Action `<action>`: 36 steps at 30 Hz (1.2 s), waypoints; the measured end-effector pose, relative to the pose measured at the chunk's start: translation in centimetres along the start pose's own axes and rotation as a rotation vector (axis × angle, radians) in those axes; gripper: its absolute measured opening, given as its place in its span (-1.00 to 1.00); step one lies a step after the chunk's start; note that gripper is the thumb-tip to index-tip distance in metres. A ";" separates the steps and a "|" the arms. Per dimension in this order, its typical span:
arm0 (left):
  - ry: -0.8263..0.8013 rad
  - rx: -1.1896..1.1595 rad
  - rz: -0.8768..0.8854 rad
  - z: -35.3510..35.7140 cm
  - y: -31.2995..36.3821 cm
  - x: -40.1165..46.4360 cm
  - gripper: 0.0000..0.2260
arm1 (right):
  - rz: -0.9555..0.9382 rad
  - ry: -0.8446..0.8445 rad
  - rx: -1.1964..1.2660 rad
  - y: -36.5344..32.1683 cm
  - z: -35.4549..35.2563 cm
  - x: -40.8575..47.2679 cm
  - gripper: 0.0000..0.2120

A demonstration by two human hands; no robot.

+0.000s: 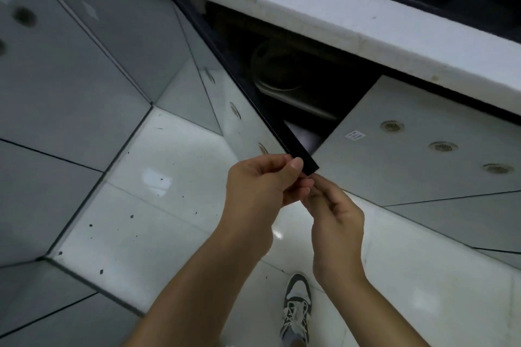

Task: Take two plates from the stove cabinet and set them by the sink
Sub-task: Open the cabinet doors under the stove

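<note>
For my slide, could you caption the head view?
Both hands, left hand and right hand, grip the open cabinet door's edge; plates inside.

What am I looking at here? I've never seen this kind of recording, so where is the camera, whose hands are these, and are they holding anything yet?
There is one picture, taken by a wide-angle camera worn on a person's head, looking down past their arms. No machine is involved: these are two bare hands. The left hand pinches the dark bottom edge of an open cabinet door; the right hand is just below it, fingertips near the same corner. The cabinet sits under a white counter. Inside, in the dark, pale round dishes are dimly visible, likely the plates, though it is too dark to be sure. Neither hand holds a plate yet. Below are glossy white floor tiles and one shoe.
</note>
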State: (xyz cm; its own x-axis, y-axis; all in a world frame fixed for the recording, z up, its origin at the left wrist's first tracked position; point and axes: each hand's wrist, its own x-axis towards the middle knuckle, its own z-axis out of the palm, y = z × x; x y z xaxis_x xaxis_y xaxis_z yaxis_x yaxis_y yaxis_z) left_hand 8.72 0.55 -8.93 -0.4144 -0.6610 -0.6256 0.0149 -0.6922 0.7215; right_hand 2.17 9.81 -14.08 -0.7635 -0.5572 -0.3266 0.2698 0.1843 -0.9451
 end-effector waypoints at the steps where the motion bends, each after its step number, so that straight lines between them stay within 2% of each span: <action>1: -0.003 0.019 0.007 -1.2 0.1 -0.4 -0.92 | 0.005 0.012 0.000 0.3 0.9 -1.0 -0.68; 5: -0.010 0.091 0.038 -6.6 0.8 -2.1 -0.93 | 0.014 0.032 -0.011 1.6 4.7 -5.1 -0.70; 11: 0.043 0.072 0.069 -14.7 2.5 -4.3 -0.90 | 0.013 -0.041 -0.071 3.8 11.4 -10.4 -0.71; 19: 0.149 0.066 0.135 -22.8 5.9 -4.9 -0.91 | 0.044 -0.125 0.018 5.3 20.1 -14.4 -0.62; 29: 0.347 0.099 0.172 -29.6 10.5 -3.2 -0.96 | 0.091 -0.209 0.041 5.3 29.1 -15.9 -0.68; 36: 0.335 0.193 0.200 -31.4 12.2 -2.5 -0.96 | 0.069 -0.214 0.006 5.4 31.3 -15.8 -0.69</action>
State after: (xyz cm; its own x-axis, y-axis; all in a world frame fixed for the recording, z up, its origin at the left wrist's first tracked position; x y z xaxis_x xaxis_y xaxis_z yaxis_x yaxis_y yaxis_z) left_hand 38.50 -15.32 -7.91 -0.1019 -0.8559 -0.5069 -0.1193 -0.4954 0.8604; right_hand 33.99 -5.73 -13.71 -0.6010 -0.7028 -0.3807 0.3210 0.2239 -0.9202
